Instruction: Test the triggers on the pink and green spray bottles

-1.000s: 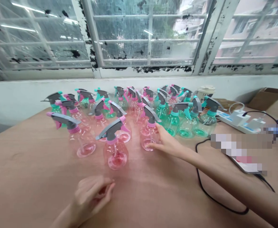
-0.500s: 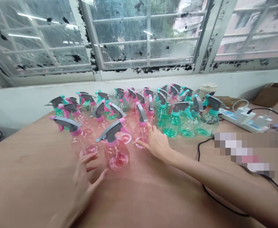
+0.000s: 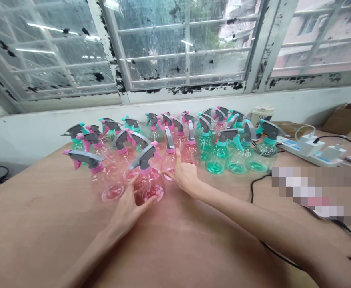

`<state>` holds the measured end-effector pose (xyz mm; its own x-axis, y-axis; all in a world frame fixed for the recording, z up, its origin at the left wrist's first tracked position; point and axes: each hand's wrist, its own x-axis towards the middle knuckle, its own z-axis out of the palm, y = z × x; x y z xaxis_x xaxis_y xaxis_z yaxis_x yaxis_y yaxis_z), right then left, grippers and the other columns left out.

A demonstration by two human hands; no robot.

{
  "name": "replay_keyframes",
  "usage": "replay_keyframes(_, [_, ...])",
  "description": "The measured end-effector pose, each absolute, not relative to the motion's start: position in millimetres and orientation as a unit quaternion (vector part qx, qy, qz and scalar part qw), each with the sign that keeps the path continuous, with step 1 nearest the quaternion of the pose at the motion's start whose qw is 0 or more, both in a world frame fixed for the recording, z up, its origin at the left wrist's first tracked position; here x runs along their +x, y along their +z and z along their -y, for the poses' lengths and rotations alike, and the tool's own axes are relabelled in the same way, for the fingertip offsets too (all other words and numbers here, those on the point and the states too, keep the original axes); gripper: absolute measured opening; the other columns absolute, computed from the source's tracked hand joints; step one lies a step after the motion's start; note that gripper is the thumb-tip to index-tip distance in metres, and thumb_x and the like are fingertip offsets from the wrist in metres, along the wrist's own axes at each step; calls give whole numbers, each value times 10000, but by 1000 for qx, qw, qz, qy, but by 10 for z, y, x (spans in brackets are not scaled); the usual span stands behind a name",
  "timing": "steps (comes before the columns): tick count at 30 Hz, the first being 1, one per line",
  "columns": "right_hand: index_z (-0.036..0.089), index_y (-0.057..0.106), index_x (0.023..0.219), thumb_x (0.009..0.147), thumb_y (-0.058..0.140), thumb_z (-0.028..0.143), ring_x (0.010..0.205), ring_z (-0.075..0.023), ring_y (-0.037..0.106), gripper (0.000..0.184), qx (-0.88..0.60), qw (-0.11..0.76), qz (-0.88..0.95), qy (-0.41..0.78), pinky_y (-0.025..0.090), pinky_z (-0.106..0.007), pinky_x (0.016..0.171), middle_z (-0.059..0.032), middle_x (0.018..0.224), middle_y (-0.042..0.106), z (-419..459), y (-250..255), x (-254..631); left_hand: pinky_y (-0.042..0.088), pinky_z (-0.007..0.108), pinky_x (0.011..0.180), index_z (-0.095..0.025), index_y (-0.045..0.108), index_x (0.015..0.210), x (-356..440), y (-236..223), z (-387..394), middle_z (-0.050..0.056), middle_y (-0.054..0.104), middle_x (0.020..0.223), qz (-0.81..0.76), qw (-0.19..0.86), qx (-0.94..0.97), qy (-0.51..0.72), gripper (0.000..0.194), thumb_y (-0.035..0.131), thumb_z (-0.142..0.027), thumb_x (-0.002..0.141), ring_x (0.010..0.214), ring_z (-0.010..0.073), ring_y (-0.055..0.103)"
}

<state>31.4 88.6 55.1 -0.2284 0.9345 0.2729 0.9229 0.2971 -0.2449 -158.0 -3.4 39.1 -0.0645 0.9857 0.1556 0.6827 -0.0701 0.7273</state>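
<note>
My left hand (image 3: 129, 202) is curved around the lower body of the front pink spray bottle (image 3: 153, 182), thumb on its near side. The bottle stands upright with a grey head and pink collar. Farther right, my right hand (image 3: 185, 176) grips another pink spray bottle (image 3: 169, 158) low down, its thumb across the front and its index finger along the right side. Left of my left hand, a pink spray bottle (image 3: 107, 184) stands apart from the fingers. Behind my right hand is one more pink spray bottle (image 3: 191, 150).
Several green spray bottles (image 3: 218, 158) stand to the right, with mixed pink and green ones behind. A power strip (image 3: 307, 152) with chargers, a paper cup (image 3: 262, 114) and a cardboard box (image 3: 345, 118) are at the right. A black cable (image 3: 252, 192) crosses the wooden table (image 3: 37, 224).
My left hand has moved up and right and taken hold of the front bottle, which is slightly farther back. My right hand has shifted its bottle left and back among the pink ones.
</note>
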Motion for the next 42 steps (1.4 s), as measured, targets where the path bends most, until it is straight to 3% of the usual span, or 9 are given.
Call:
replay_keyframes(12, [-8, -196, 1477, 899, 436, 642, 951, -364, 691, 1076, -599, 227, 759, 119, 503, -446, 783, -280, 970, 706, -1109, 642, 71, 477, 479, 1021, -195, 245, 1438, -1686, 420, -314, 177, 539, 1346, -660, 193, 617, 383, 897, 705, -555, 757, 1192, 297, 593])
replay_keyframes(17, [-2, -9, 1509, 935, 514, 498, 952, -325, 698, 924, -566, 238, 765, 197, 501, -405, 796, -227, 963, 725, -880, 735, 381, 470, 516, 1011, -215, 246, 1426, -1584, 446, -146, 178, 538, 1336, -673, 206, 603, 375, 889, 714, -551, 749, 1181, 315, 595])
replay_keyframes(21, [72, 214, 1492, 903, 541, 535, 962, -282, 689, 817, -424, 312, 784, 329, 519, -414, 825, -175, 990, 726, -510, 826, 754, 493, 526, 965, -205, 230, 1411, -1401, 372, 115, 172, 490, 1334, -660, 207, 610, 386, 917, 726, -550, 721, 1130, 313, 614])
replay_keyframes(25, [171, 226, 1496, 733, 689, 620, 1300, -325, 476, 999, -394, 419, 731, 367, 459, -509, 994, -210, 1421, 468, -171, 875, 914, 419, 567, 1015, -217, 255, 1414, -1059, 276, 266, 134, 473, 1296, -643, 144, 659, 363, 859, 681, -557, 750, 1232, 336, 502])
replay_keyframes(27, [200, 188, 1507, 686, 719, 623, 1409, -342, 312, 1065, -406, 459, 713, 341, 374, -542, 1079, -193, 1530, 300, -87, 891, 911, 396, 589, 1017, -200, 323, 1372, -850, 226, 276, 134, 474, 1270, -637, 122, 677, 349, 734, 622, -542, 795, 1254, 353, 459])
replay_keyframes(29, [219, 159, 1506, 672, 739, 597, 1431, -328, 263, 1084, -409, 484, 697, 337, 326, -535, 1119, -174, 1551, 250, -70, 906, 895, 387, 604, 1013, -184, 346, 1344, -642, 158, 265, 161, 458, 1290, -624, 119, 688, 350, 642, 567, -505, 835, 1272, 376, 431])
replay_keyframes(33, [211, 244, 1441, 630, 797, 534, 1361, -285, 369, 1034, -405, 534, 672, 316, 345, -480, 1112, -158, 1470, 369, -163, 915, 942, 345, 634, 1045, -208, 212, 1423, -302, -8, 278, 201, 373, 1410, -586, 115, 720, 353, 720, 565, -484, 859, 1349, 410, 351])
replay_keyframes(38, [194, 525, 1178, 788, 681, 479, 907, -197, 610, 508, -389, 556, 678, 283, 511, -372, 837, -64, 1031, 615, -367, 858, 1196, 311, 662, 1080, -278, 25, 1498, -112, -70, 357, 191, 255, 1512, -534, 141, 771, 319, 839, 569, -459, 885, 1414, 405, 264])
replay_keyframes(42, [218, 578, 1193, 835, 638, 449, 823, -171, 623, 430, -358, 527, 703, 318, 526, -345, 789, -16, 945, 638, -577, 786, 1472, 332, 619, 1105, -325, 27, 1482, -103, -14, 366, 159, 251, 1498, -495, 148, 797, 312, 744, 523, -340, 927, 1419, 345, 284])
